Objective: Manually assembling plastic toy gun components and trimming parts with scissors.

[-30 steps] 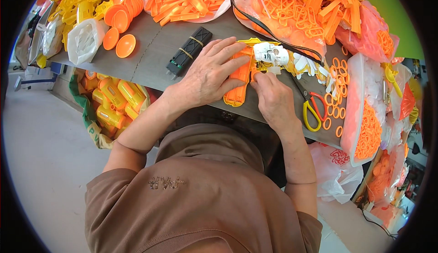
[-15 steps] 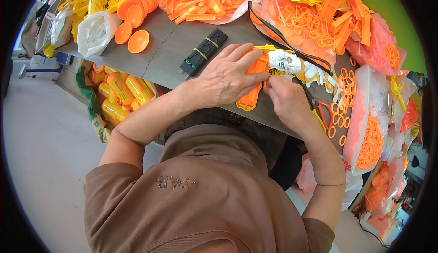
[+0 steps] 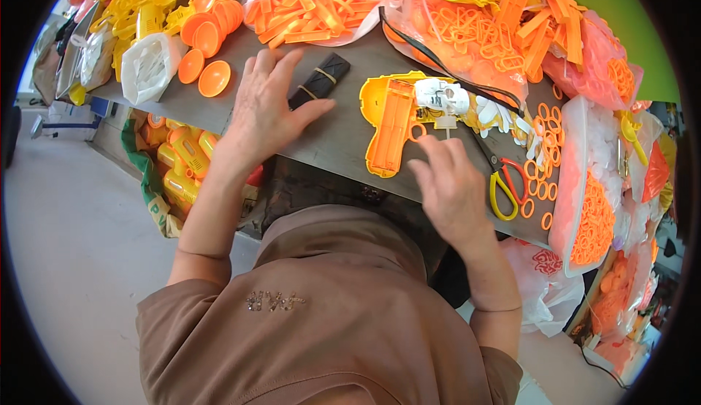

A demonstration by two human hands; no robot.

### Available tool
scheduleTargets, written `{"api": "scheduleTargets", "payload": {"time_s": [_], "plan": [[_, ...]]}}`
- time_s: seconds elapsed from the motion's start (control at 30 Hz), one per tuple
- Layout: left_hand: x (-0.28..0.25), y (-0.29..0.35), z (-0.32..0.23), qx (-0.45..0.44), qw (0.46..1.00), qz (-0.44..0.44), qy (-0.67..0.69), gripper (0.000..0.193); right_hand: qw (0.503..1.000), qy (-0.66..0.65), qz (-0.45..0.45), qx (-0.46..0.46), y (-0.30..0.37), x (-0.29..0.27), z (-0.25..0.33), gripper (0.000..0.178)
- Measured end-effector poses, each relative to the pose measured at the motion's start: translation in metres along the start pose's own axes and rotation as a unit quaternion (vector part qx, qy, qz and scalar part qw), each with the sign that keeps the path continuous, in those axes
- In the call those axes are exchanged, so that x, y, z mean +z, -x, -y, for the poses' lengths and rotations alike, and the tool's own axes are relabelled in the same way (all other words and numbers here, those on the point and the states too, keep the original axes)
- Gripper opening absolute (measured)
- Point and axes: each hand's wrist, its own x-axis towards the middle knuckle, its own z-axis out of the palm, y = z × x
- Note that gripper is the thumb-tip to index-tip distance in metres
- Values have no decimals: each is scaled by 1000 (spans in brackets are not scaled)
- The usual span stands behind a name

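On the grey table lies the yellow half shell of a toy gun (image 3: 373, 95), open side up. It holds an orange insert (image 3: 394, 124) in its handle and a white gearbox-like part (image 3: 442, 97) at the top. An orange ring-shaped piece (image 3: 417, 132) sits beside the insert. My right hand (image 3: 454, 189) hovers just to the shell's lower right, its slightly bent fingers apart and holding nothing. Over to the left, my left hand (image 3: 269, 105) is spread wide beside a black bar-shaped tool (image 3: 326, 78) with a rubber band round it, and covers part of the tool.
Scissors (image 3: 504, 189) with red and yellow handles lie right of my right hand, near loose orange rings (image 3: 539, 171). Bags of orange parts (image 3: 321, 7) line the back. Orange cups (image 3: 214, 78) stand far left. A clear tub (image 3: 573, 230) borders the right; a sack of yellow shells (image 3: 179, 186) sits below.
My left hand has left the shell and moved left to the black tool. My right hand has drawn back down and right, uncovering the shell.
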Motion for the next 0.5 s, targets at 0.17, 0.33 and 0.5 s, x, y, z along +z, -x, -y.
{"api": "scheduleTargets", "payload": {"time_s": [0.17, 0.33, 0.5], "plan": [[7, 5, 12, -73, 986, 134, 67, 45, 996, 30, -56, -66, 6, 25, 7, 60], [10, 12, 22, -211, 906, 103, 352, 26, 996, 67, -16, -58, 2, 37, 6, 65], [26, 8, -8, -261, 701, 59, 661, 23, 992, 74, -61, -84, 1, 49, 0, 60]]}}
